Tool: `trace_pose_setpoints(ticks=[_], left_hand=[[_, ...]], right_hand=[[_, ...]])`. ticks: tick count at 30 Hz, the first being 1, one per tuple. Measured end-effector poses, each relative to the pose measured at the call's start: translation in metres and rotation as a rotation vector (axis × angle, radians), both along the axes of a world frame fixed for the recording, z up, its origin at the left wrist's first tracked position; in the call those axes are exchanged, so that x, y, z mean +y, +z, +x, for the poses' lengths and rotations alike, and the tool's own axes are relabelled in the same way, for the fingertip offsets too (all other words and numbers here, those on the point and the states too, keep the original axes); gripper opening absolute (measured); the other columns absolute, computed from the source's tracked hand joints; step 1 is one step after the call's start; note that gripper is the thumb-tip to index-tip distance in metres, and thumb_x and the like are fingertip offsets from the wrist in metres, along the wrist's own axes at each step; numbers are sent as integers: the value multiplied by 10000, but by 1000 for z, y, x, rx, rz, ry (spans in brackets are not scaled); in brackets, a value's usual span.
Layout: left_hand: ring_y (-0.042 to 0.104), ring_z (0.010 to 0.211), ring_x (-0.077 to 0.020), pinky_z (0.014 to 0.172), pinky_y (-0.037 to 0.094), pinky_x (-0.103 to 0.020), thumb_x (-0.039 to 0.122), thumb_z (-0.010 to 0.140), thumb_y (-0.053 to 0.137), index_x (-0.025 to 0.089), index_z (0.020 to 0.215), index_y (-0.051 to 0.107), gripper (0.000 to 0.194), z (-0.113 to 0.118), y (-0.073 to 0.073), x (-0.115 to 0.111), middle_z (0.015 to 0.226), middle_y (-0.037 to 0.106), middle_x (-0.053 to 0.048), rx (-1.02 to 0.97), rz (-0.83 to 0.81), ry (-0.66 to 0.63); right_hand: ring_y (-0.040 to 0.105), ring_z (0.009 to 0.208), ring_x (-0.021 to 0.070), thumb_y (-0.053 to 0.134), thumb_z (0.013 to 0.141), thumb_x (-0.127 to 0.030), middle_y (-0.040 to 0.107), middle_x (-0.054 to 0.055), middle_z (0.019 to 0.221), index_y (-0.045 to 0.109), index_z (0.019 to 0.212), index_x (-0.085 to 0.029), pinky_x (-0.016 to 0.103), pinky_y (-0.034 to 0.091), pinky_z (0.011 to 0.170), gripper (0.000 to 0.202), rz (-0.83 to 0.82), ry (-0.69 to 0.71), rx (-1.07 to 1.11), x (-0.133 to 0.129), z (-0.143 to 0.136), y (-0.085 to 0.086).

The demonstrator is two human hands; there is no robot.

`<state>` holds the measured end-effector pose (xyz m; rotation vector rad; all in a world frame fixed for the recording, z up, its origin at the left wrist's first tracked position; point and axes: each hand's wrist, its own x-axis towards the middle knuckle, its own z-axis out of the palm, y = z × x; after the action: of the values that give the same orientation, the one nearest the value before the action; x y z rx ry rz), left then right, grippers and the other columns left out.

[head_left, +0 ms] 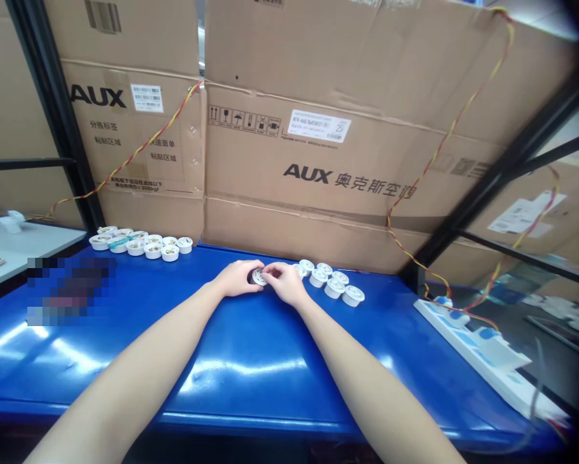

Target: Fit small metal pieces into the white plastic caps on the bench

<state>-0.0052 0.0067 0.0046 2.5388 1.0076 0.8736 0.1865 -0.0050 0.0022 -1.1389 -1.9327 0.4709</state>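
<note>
Both my hands meet near the back edge of the blue counter [251, 361], about halfway along it, around one small round white cap [258, 277]. My left hand [236, 278] curls round its left side with the fingers closed on the rim, and my right hand [285, 282] pinches it from the right with thumb and fingertips, so each grip is clenched on the same piece, and the piece sits at or just above the counter surface; I cannot tell which. The cap looks like thin moulded plastic with a paler disc in its face, so I judge it light and stiff, a little slick on its smooth wall, and unlikely to break, though the rim could flex under a hard squeeze. The best hold seems to be across the outer rim, with opposing fingertips on the side wall rather than on the face. Just to the right of my right hand lies a short row of white caps [333, 283] of the same kind, running toward the back right corner. Another cluster of white cups [142, 243] sits toward the back left corner, some with something brownish inside. Cardboard boxes [318, 174] stand against the back edge, and a white power strip [483, 351] lies along the right edge.
</note>
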Motion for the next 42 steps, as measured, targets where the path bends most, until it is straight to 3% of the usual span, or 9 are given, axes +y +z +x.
trace_pose_setpoints(ticks=[13,24,30,34,37,42], left_hand=[[670,901,-208,763,469,-270,427,779,661,273,1049,632,312,1,-1,0,1014,724,13,34,-33,-3],[645,991,-247,878,473,-324,474,773,669,281,1150,618,426,2,-9,8,1103,702,-16,98,-70,24],[640,1050,-265,882,477,-337,452,819,626,265,1216,585,441,0,-13,12,1196,679,-36,65,-66,54],[639,1055,-275,891,479,-345,455,790,658,251,1228,574,490,0,-13,12,1191,679,-53,51,-70,85],[645,1024,-274,893,482,-352,449,756,687,252,1186,595,482,0,-13,12,1115,701,-49,52,-85,121],[608,1093,-275,974,448,-370,439,747,698,277,1157,637,446,-2,-12,16,1149,688,-38,58,-64,168]], right_hand=[[577,729,156,647,840,-227,657,35,802,724,814,-188,290,443,710,90,125,-18,-184,-3,-1,2],[615,844,173,576,908,-260,670,55,948,760,891,-211,310,478,802,191,129,37,-228,-3,3,3],[612,1022,207,586,908,-303,638,68,1166,730,1066,-245,351,469,920,222,141,93,-313,-8,3,4],[596,1041,214,635,862,-286,605,80,1207,638,1216,-236,356,477,922,357,151,103,-317,-11,2,5],[586,1035,227,636,848,-293,600,86,1197,614,1228,-230,367,474,926,386,178,-15,-316,-8,7,9],[535,1107,300,631,835,-318,605,124,1199,662,1158,-193,436,411,998,348,200,-386,-423,3,27,13]])
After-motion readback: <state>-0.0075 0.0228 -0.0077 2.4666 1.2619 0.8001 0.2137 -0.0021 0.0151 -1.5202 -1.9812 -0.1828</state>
